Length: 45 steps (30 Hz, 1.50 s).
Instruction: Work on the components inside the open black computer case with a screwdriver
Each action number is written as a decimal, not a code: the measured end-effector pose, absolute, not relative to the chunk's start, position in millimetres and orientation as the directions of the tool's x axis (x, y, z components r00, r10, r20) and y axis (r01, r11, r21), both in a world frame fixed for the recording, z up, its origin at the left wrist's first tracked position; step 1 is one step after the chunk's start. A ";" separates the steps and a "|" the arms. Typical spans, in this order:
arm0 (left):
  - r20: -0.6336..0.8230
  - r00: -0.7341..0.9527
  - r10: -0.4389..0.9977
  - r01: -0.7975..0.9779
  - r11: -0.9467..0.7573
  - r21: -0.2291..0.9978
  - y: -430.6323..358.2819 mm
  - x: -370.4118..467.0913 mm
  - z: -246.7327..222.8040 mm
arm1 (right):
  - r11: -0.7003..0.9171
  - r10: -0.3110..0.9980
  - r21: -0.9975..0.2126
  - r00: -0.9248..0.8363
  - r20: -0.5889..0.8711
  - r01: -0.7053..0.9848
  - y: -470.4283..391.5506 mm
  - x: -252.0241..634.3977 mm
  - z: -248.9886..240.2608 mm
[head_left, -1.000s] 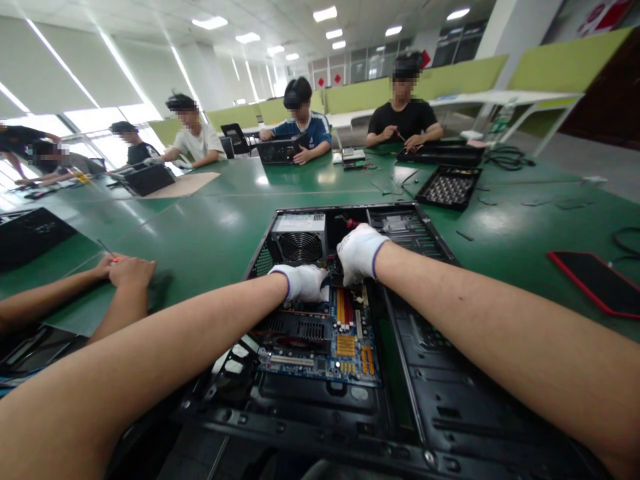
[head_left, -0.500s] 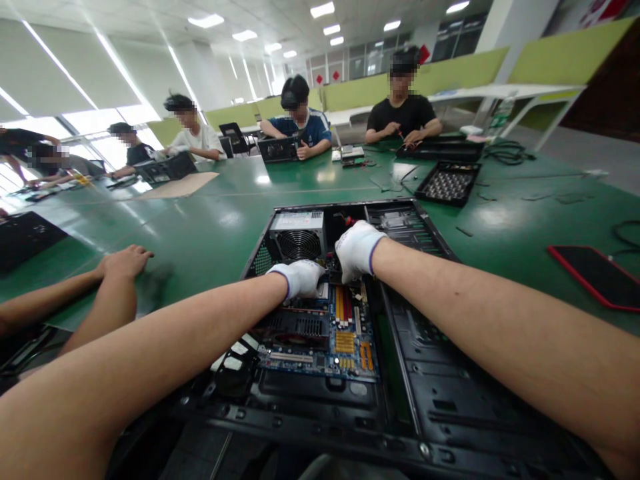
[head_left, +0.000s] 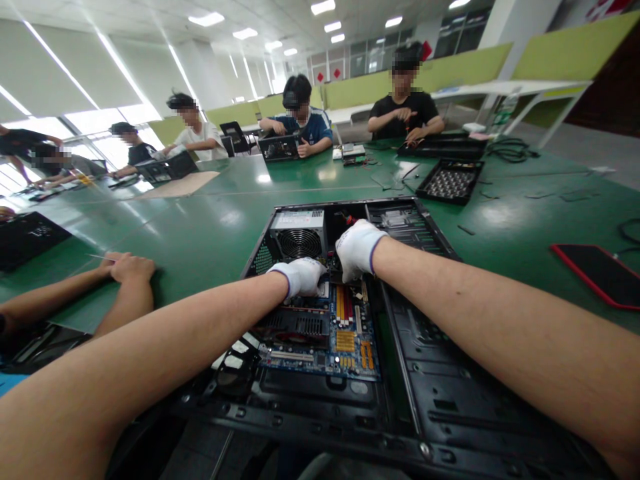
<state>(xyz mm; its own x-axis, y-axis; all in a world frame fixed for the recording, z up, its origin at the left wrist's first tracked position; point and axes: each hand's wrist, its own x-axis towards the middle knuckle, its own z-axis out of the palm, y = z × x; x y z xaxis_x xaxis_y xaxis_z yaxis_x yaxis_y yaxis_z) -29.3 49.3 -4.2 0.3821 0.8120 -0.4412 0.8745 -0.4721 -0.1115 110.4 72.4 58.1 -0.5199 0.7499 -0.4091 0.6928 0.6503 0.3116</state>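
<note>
An open black computer case point(head_left: 440, 393) lies before me, with a blue motherboard point(head_left: 300, 360) inside and a power supply point(head_left: 299, 230) with a round fan at its back left. My left hand point(head_left: 304, 276), in a white glove, is closed at the upper part of the motherboard, just in front of the power supply. Close by on the right, my right hand point(head_left: 357, 250), also gloved, has its fingers bent down beside a dark part near red wires point(head_left: 349, 219). What the fingertips of both hands grip is hidden.
On the left, another person's hands point(head_left: 131, 267) hold a thin tool near my left forearm. A red-edged phone point(head_left: 600, 272) lies at the right. Beyond the case sits a black tray of screws point(head_left: 451, 181). People work across the green table point(head_left: 215, 220).
My hands have hardly moved. The neighbour's hands at the left have shifted slightly right, and a thin tool now shows there. The person in black opposite has raised one hand.
</note>
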 end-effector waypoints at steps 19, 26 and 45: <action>-0.425 0.408 0.808 0.865 -0.492 -0.104 51.1 -32.6 -8.2 | 0.605 0.780 0.198 -0.524 -0.341 0.771 75.4 110.8 53.9; -0.431 0.398 0.810 0.868 -0.484 -0.108 50.8 -31.2 -7.1 | 0.632 0.766 0.268 -0.533 -0.359 0.728 79.3 111.2 49.5; -0.474 0.406 0.782 0.860 -0.502 -0.091 53.1 -28.0 -10.5 | 0.643 0.760 0.306 -0.532 -0.375 0.702 75.3 111.2 52.5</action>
<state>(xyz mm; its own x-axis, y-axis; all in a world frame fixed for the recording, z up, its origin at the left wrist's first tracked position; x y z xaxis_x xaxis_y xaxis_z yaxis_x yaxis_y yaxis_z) -28.0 53.1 -10.5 0.4056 0.7815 -0.4741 0.8602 -0.5017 -0.0910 111.2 75.3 52.5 -0.5316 0.7597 -0.3746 0.7024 0.6425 0.3062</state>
